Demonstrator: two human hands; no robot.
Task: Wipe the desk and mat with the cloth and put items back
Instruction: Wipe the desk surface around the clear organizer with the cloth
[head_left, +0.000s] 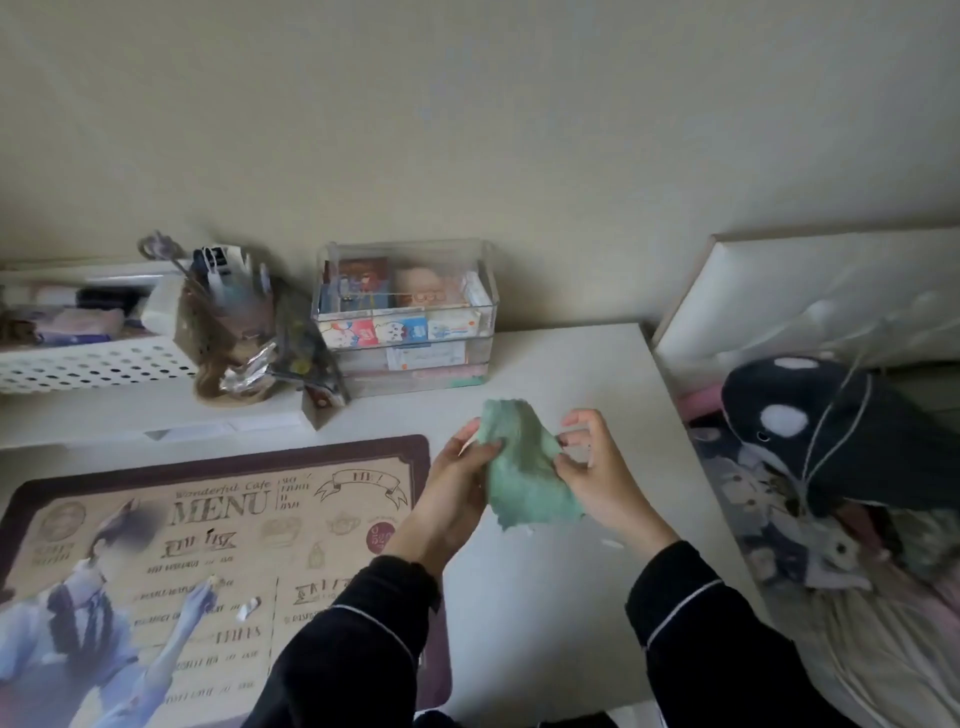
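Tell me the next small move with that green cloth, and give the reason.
Probably lower the green cloth onto the mat and start wiping toward its lower left. Both the left hand and the right hand hold the cloth bunched above the bare desk, not touching it, and small white scraps lie on the mat, so wiping looks not yet done there.

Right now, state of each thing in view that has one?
cloth: bunched, held off the desk
left hand: gripping cloth
right hand: gripping cloth
mat: flat on desk, scraps on it
clear box: lid shut, full
white basket: holding items
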